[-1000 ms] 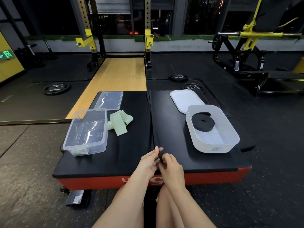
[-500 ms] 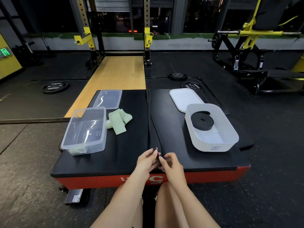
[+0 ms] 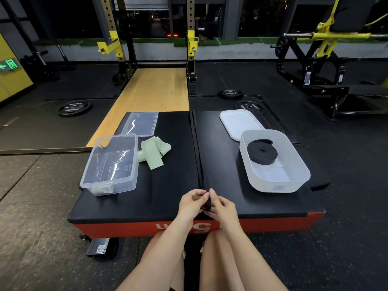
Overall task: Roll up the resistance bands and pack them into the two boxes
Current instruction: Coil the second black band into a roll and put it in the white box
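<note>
A long black resistance band (image 3: 198,148) lies stretched down the middle of the black padded platform (image 3: 172,185). Its near end is a small roll (image 3: 207,204) pinched between my left hand (image 3: 192,201) and my right hand (image 3: 222,206) at the platform's front edge. A rolled black band (image 3: 262,152) lies inside the white box (image 3: 277,185) on the right. On the left stands a clear plastic box (image 3: 110,164) with a small green roll (image 3: 102,190) at its near end. Beside it lies a loose pale green band (image 3: 154,153).
A clear lid (image 3: 140,123) lies behind the clear box and a white lid (image 3: 239,123) behind the white box. Weight plates (image 3: 73,108) lie on the gym floor. A yellow squat rack (image 3: 151,38) and a wooden lifting strip stand beyond the platform.
Both hands have stayed at the front edge, turning the small black roll; the fingers have shifted round it. The view has drifted slightly. Nothing else has moved.
</note>
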`<action>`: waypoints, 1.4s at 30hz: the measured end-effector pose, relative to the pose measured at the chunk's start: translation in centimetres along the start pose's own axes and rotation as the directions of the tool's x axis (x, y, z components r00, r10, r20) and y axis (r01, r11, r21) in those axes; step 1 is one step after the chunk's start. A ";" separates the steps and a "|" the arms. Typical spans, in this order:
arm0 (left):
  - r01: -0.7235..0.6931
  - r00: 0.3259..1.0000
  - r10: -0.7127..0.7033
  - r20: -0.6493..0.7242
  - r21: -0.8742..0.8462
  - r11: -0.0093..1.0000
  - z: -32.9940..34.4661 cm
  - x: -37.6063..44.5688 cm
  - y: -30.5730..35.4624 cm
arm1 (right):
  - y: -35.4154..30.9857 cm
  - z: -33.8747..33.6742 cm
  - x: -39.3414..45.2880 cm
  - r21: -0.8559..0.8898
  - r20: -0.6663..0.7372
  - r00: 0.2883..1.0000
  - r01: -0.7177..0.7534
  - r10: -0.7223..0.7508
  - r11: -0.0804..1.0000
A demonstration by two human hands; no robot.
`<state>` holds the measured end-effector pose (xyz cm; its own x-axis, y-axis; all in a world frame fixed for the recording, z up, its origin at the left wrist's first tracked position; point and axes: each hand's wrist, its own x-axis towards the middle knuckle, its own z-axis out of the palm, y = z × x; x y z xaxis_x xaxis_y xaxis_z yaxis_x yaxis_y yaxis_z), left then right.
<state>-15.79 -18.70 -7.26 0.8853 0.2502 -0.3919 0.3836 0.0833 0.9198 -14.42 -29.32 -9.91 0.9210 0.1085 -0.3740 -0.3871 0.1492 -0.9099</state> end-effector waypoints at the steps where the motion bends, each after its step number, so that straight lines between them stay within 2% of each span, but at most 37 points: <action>1: 0.003 1.000 -0.003 -0.007 -0.006 1.000 0.0 0.0 -0.1 | 0.2 0.0 0.0 -0.007 0.014 1.000 0.016 -0.015 1.000; 8: 0.102 0.994 -0.108 -0.012 -0.230 0.968 -0.3 0.5 -1.1 | 0.2 -0.8 -0.1 -0.068 0.039 0.995 0.098 -0.095 0.993; 12: 0.105 0.992 -0.119 -0.036 -0.279 0.955 -0.1 0.6 -1.2 | 0.6 -1.0 0.1 -0.224 0.039 0.987 0.158 -0.153 0.962; 17: 0.138 0.988 -0.151 -0.013 -0.338 0.931 0.0 0.8 -1.6 | 0.7 -1.2 0.1 -0.276 0.062 0.982 0.191 -0.181 0.942; 21: 0.169 0.985 -0.170 0.023 -0.297 0.940 0.1 0.7 -1.7 | 0.8 -1.3 0.1 -0.356 0.066 0.976 0.219 -0.209 0.909; 27: 0.124 0.986 -0.157 -0.059 -0.379 0.917 0.9 0.9 -1.4 | 0.2 -0.5 -0.1 -0.492 0.036 0.945 0.300 -0.325 0.817; 32: 0.066 0.982 -0.137 -0.130 -0.446 0.893 1.2 1.5 -1.0 | -0.3 -0.9 -0.3 -0.639 0.045 0.968 0.218 -0.247 0.738; 38: 0.094 0.981 -0.164 -0.107 -0.473 0.876 1.5 1.6 -1.6 | -1.0 -1.5 0.2 -0.617 0.023 0.961 0.232 -0.277 0.752; 40: 0.127 0.980 -0.183 -0.077 -0.461 0.878 1.3 1.6 -1.7 | -1.1 -1.7 0.5 -0.669 0.042 0.955 0.246 -0.295 0.701; 42: 0.141 0.982 -0.182 -0.057 -0.423 0.895 1.1 1.4 -2.0 | -1.3 -2.1 1.1 -0.758 0.098 0.946 0.273 -0.309 0.593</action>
<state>-15.00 -19.56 -9.70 0.7847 0.2852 -0.5505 0.3570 0.5181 0.7773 -12.79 -31.46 -9.58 0.9867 0.1528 -0.0546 0.0540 -0.6267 -0.7774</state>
